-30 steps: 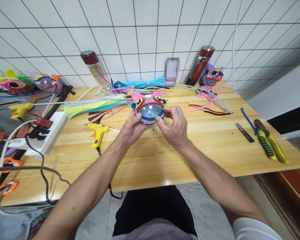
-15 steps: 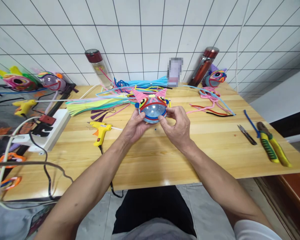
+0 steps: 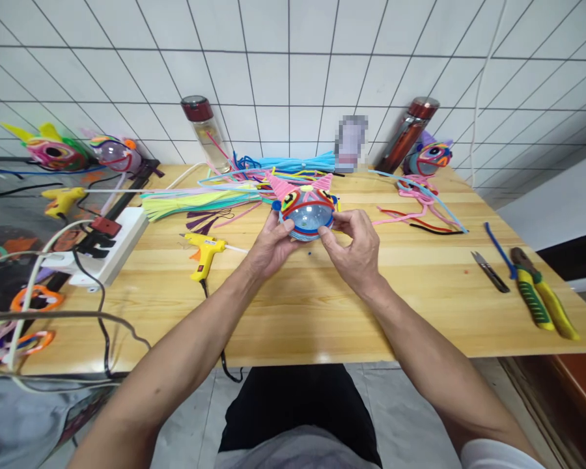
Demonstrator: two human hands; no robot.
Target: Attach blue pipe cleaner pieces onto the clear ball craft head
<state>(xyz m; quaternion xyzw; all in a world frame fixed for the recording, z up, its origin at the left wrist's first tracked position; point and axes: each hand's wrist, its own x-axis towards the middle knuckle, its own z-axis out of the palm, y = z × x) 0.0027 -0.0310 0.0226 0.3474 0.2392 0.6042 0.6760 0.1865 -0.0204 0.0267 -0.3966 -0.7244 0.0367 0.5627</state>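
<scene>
A round clear figure (image 3: 311,213) with pink pointed ears, yellow-and-red eyes and a blue-and-red rim is held above the middle of the table. My left hand (image 3: 275,246) grips its lower left side, thumb on the front. On its right side, my right hand (image 3: 354,249) has thumb and index finger pressed at the blue rim. Behind the figure lie bundles of coloured pipe cleaners (image 3: 200,200). A yellow glue gun (image 3: 205,254) rests to the left of my left hand.
Snips (image 3: 489,271) and green-yellow pliers (image 3: 537,293) lie at the right. A white power strip (image 3: 114,251) with cables is at the left. Two bottles (image 3: 208,133) (image 3: 407,137) stand by the wall, with a finished-looking figure (image 3: 430,156) at the back right.
The whole view has shifted, so the table and objects appear slightly further right. Both hands keep their hold on the figure, with little visible change in their pose.
</scene>
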